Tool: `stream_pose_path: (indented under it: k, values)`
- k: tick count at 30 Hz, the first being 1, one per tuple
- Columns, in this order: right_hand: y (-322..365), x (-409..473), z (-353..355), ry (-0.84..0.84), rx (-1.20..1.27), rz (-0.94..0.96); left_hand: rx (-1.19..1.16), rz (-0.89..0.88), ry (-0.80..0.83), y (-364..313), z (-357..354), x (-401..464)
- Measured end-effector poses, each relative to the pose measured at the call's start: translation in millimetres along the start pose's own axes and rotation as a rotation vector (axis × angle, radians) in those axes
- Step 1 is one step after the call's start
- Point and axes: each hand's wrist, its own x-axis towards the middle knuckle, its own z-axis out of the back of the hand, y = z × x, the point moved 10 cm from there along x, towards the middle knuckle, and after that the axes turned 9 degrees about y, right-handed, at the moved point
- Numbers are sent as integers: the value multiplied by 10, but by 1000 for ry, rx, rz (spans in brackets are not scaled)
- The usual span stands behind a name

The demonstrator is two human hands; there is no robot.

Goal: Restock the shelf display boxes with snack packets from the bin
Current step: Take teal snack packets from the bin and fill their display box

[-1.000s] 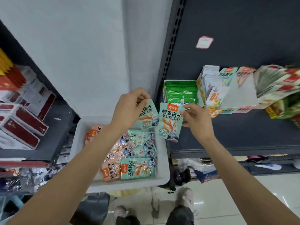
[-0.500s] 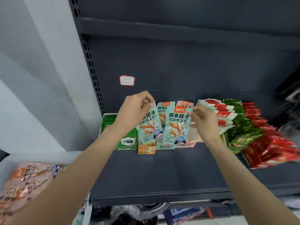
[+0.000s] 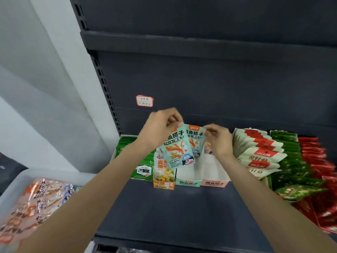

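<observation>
My left hand (image 3: 160,127) pinches the top of a mint-green snack packet (image 3: 176,149) that hangs over the shelf boxes. My right hand (image 3: 218,141) pinches a second mint-green packet (image 3: 194,141) by its upper right corner, partly behind the first. Both packets hang above the mint-green display box (image 3: 188,177), which stands between an orange box (image 3: 164,183) and a pink box (image 3: 215,179). The white bin (image 3: 16,181) at lower left holds several pink packets (image 3: 38,199).
A green box of green packets (image 3: 144,168) stands left of the orange one. White-and-red packets (image 3: 259,154), dark green packets (image 3: 291,161) and red packets (image 3: 319,170) fill the shelf's right side. A price label (image 3: 144,100) sticks to the dark back panel. A white wall lies left.
My view rose from the bin to the shelf. Both hands carried the mint-green packets up and over the display boxes, and the two packets now overlap more closely.
</observation>
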Motion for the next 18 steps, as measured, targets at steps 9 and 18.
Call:
stream_pose_path:
  k: [9,18]
  values:
    - [-213,51,-57,61,-14,-75,-58,4,0,24,-158,225]
    - [-262,-88,-78,166,1,-99,144,-83,107,8,-486,480]
